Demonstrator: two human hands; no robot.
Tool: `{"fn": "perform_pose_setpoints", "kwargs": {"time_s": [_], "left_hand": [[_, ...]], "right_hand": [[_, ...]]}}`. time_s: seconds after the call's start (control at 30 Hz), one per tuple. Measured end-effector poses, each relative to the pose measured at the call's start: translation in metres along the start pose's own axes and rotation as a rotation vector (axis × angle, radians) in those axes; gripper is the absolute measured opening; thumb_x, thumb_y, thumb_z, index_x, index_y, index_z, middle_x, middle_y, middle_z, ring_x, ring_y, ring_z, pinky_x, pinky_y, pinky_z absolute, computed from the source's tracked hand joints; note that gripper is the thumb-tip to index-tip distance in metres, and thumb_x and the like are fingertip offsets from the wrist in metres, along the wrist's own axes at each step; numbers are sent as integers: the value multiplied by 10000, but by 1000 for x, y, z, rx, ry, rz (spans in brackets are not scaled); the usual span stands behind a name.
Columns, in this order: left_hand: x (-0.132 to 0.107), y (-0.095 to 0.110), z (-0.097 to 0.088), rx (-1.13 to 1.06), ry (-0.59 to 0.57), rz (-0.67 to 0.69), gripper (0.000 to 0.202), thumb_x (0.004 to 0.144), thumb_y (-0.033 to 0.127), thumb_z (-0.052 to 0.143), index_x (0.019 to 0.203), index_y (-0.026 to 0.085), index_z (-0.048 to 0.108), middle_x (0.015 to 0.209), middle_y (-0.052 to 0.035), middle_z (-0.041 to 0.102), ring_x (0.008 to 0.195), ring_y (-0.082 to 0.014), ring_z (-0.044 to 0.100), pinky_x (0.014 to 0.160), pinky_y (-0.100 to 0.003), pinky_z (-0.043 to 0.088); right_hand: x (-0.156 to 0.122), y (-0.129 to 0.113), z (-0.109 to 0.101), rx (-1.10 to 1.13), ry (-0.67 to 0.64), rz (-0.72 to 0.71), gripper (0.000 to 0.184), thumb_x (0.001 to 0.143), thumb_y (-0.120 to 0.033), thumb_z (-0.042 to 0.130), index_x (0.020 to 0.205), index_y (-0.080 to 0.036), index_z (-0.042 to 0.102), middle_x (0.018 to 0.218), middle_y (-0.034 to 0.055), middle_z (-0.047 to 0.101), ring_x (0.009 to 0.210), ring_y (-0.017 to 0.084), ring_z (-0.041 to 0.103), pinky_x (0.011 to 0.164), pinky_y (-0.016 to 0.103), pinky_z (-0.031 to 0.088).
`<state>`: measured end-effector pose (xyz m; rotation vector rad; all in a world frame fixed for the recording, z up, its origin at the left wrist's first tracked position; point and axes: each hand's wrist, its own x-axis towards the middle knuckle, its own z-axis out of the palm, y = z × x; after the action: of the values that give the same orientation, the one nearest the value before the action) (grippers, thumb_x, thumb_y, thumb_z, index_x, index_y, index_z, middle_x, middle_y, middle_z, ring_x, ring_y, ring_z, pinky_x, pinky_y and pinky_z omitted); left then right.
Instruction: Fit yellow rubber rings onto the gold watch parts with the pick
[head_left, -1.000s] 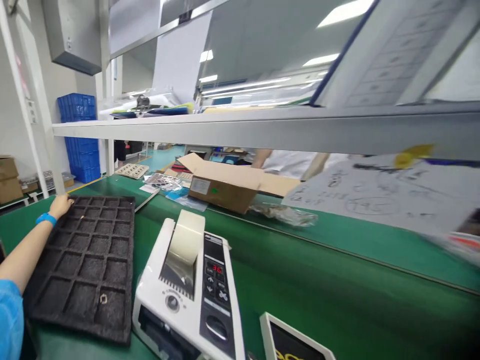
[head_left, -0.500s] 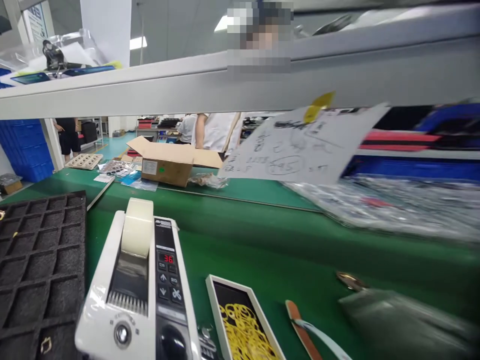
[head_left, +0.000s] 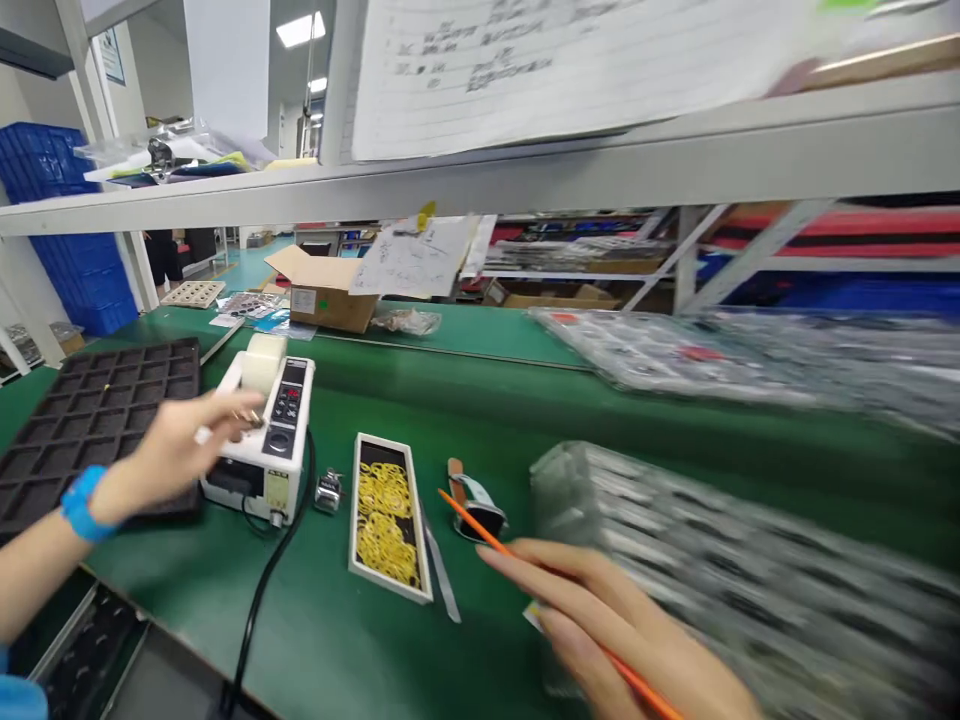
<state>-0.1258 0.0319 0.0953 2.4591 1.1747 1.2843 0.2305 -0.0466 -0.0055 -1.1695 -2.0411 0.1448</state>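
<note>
My right hand (head_left: 622, 620) is closed around a thin orange pointed stick (head_left: 469, 515), with its tip towards the middle of the bench. At the left, my left hand (head_left: 180, 440) wears a blue wristband and pinches a small shiny, metal-looking piece (head_left: 251, 418), too blurred to name. That hand hovers in front of the white tape dispenser (head_left: 262, 450). Near the orange tip lies a watch-like item (head_left: 480, 515) with a brown and a pale strap. A white-rimmed tray (head_left: 352, 520) holds yellow rings (head_left: 386, 540).
A black compartment tray (head_left: 105, 395) lies at the left. A tally counter (head_left: 328, 492) and black cable (head_left: 262, 590) are beside the dispenser. Metal tweezers (head_left: 442, 570) touch the ring tray. Clear plastic trays (head_left: 697, 540) fill the right. Behind stands an open carton (head_left: 337, 305) under a shelf beam (head_left: 450, 185).
The view has swung down and to the right and drawn back. Both hands have come into view, the right with the orange stick, the left with the small piece.
</note>
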Motion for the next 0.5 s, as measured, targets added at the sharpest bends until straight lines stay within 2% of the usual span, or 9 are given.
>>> {"fn": "perform_pose_setpoints", "kwargs": {"time_s": [0.03,0.07,0.1,0.17,0.23,0.33,0.5], "left_hand": [[-14,19,24,-103,-98,14,214,866,236,552,1049,230,663,930,-19,742,784,-150,704,732,-249,587],[-25,33,46,-216,-155,-26,238,870,232,540,1071,231,667,913,-19,745,760,-149,703,724,-250,588],[-32,43,68,-340,-175,-124,247,878,243,523,1075,222,671,907,-25,743,721,-144,698,685,-247,591],[-33,50,105,-622,-155,-357,257,844,301,573,1047,184,678,939,-47,729,742,-159,692,643,-255,596],[-25,51,133,-840,-149,-517,322,782,360,649,1024,150,671,928,-59,718,790,-184,686,654,-279,600],[-12,51,158,-1008,-173,-600,402,740,381,702,1058,143,648,907,-56,708,820,-197,684,750,-334,588],[-15,47,168,-1151,-104,-738,363,723,289,723,1057,165,650,911,-38,699,914,-202,666,913,-391,524]], "right_hand": [[8,-12,-2,55,19,-3,331,901,-343,409,1158,-451,587,1006,89,640,846,248,667,624,358,556],[16,-22,-2,119,71,-16,300,921,-324,392,1108,-392,616,981,86,634,842,229,660,640,342,546],[24,-29,-1,179,113,-16,277,934,-310,389,1059,-339,634,957,83,630,834,214,653,664,335,537],[34,-35,4,284,205,-13,233,939,-308,417,959,-264,645,878,66,629,790,198,634,705,349,520],[39,-32,13,394,247,33,212,934,-314,452,885,-228,640,818,46,624,756,186,619,705,347,511],[39,-21,25,551,247,111,217,916,-334,493,821,-209,643,755,29,617,683,165,603,626,305,505],[26,-9,33,684,348,207,224,899,-368,518,830,-210,661,719,23,618,633,151,601,570,271,518]]}}
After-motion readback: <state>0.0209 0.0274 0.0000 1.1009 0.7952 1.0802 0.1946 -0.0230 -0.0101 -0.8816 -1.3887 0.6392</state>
